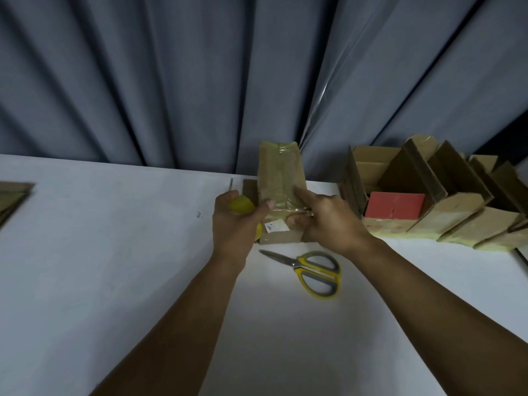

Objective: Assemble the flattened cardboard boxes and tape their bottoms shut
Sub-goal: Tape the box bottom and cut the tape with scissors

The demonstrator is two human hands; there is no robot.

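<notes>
A small brown cardboard box stands on the white table with its bottom flaps up, and a strip of clear tape runs along the seam. My left hand grips a yellow tape roll against the box's left side, its thumb pressing the tape. My right hand holds the box's right side; its forefinger lies on the tape and its thumb hooks under the near edge.
Yellow-handled scissors lie just in front of the box. Several assembled boxes stand in a row at the right, one with a red face. Flattened cardboard lies at the left edge. A grey curtain hangs behind.
</notes>
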